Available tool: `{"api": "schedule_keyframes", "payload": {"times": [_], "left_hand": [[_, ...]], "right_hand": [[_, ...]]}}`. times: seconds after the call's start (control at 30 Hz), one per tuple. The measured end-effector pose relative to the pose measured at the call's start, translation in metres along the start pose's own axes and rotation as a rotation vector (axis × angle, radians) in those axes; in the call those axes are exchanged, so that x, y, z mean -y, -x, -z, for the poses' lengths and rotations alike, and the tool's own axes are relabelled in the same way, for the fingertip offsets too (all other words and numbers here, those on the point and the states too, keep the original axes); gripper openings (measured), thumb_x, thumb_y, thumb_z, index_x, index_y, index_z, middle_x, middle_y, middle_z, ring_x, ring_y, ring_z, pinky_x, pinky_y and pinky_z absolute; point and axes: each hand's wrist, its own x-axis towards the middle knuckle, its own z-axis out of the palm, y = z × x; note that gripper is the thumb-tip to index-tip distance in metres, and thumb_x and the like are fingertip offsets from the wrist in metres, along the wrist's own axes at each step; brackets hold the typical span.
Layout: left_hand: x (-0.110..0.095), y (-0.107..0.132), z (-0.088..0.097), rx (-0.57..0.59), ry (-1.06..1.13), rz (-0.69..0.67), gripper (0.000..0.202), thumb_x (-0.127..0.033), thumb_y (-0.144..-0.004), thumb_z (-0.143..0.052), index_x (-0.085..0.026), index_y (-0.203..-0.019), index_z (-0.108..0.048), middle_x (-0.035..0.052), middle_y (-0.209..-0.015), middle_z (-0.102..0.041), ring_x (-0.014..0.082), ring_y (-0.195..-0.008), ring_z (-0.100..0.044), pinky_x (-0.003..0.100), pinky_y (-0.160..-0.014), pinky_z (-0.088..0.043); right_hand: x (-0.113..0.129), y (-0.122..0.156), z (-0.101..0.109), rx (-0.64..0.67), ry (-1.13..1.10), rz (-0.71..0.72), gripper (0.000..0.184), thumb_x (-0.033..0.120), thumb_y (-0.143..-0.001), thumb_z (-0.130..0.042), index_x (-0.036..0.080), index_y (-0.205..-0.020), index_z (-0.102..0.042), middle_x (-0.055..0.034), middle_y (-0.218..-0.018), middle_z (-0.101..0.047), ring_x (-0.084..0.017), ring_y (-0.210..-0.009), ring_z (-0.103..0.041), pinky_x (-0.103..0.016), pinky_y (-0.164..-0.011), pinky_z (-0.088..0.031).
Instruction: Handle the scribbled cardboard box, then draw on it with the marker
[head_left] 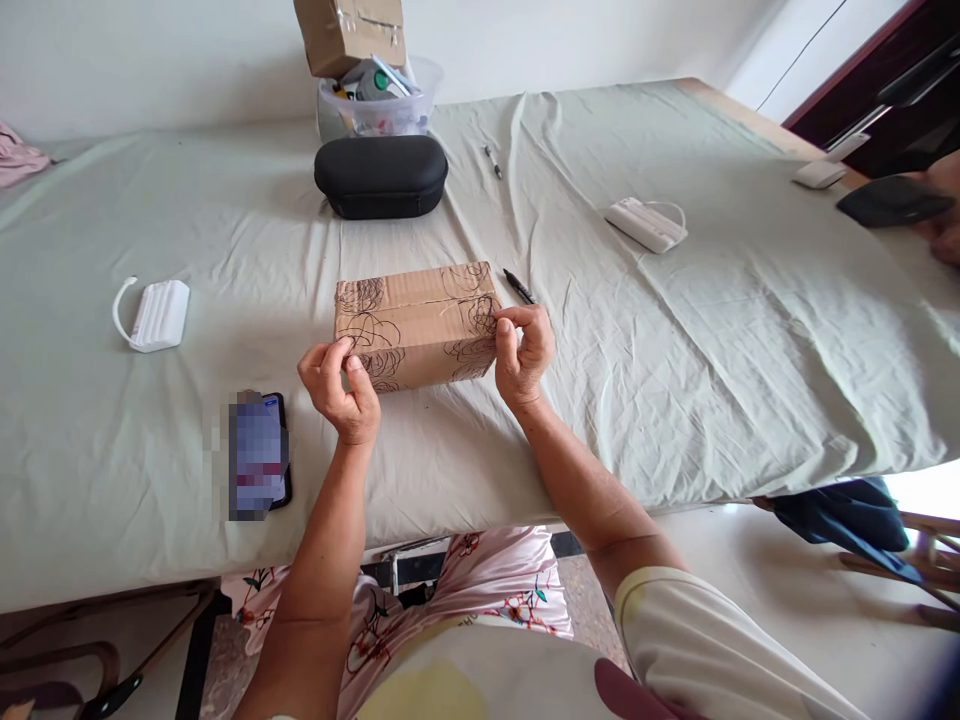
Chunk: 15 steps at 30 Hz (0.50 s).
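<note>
Now left hand (341, 393) and right hand (523, 353), nearly closed, pinch the box (429, 325): corners already scribbled, middle bare, pen (519, 287) lying aside.

Left hand (342, 396) and right hand (524, 352) hold a cardboard box (421, 328) (scribbled).

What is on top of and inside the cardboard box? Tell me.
Black scribbles mark the top of the cardboard box at both ends. The box is shut, so anything inside is hidden.
</note>
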Motion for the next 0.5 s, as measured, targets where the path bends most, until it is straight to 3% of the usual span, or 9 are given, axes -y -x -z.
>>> {"api": "schedule_keyframes", "payload": {"times": [0.1, 0.17, 0.27, 0.37, 0.5], "left_hand": [[-0.001, 0.002, 0.000, -0.003, -0.062, -0.032, 0.050, -0.050, -0.109, -0.039, -0.015, -0.111, -0.076, 0.0204, -0.124, -0.065, 0.0269, -0.123, -0.065, 0.046, -0.109, -0.054], [-0.002, 0.005, -0.001, 0.056, -0.097, -0.033, 0.051, -0.048, -0.110, -0.038, -0.017, -0.108, -0.078, 0.0208, -0.129, -0.066, 0.0300, -0.138, -0.061, 0.051, -0.119, -0.048], [-0.012, 0.015, -0.004, 0.221, -0.104, -0.062, 0.042, -0.043, -0.108, -0.045, -0.023, -0.109, -0.081, 0.0175, -0.131, -0.073, 0.0330, -0.153, -0.052, 0.063, -0.135, -0.024], [-0.028, 0.025, -0.009, 0.344, -0.121, -0.104, 0.031, -0.038, -0.106, -0.054, -0.029, -0.117, -0.081, 0.0124, -0.135, -0.076, 0.0341, -0.157, -0.050, 0.072, -0.136, 0.005], [-0.044, 0.030, -0.012, 0.392, -0.147, -0.098, 0.030, -0.034, -0.104, -0.060, -0.036, -0.127, -0.079, 0.0101, -0.147, -0.071, 0.0350, -0.162, -0.042, 0.077, -0.131, 0.014]], "right_hand": [[0.001, 0.000, -0.002, -0.014, -0.022, -0.012, 0.043, 0.059, -0.110, -0.043, 0.025, -0.093, -0.064, -0.0037, -0.086, -0.060, -0.020, -0.086, -0.062, -0.041, -0.085, -0.055], [0.001, 0.000, -0.002, -0.016, -0.018, -0.029, 0.041, 0.058, -0.109, -0.044, 0.025, -0.093, -0.063, -0.0046, -0.089, -0.060, -0.021, -0.090, -0.063, -0.043, -0.089, -0.056], [0.001, 0.003, -0.003, 0.014, -0.030, -0.041, 0.038, 0.057, -0.108, -0.047, 0.025, -0.097, -0.063, -0.0053, -0.092, -0.058, -0.022, -0.093, -0.061, -0.045, -0.092, -0.056], [0.002, 0.007, -0.005, 0.024, -0.033, -0.025, 0.034, 0.057, -0.106, -0.052, 0.025, -0.102, -0.063, -0.0057, -0.095, -0.057, -0.022, -0.095, -0.060, -0.045, -0.089, -0.057], [0.007, 0.010, -0.008, 0.011, 0.040, -0.017, 0.033, 0.056, -0.108, -0.050, 0.026, -0.105, -0.063, -0.0069, -0.100, -0.057, -0.021, -0.096, -0.061, -0.043, -0.086, -0.058]]}}
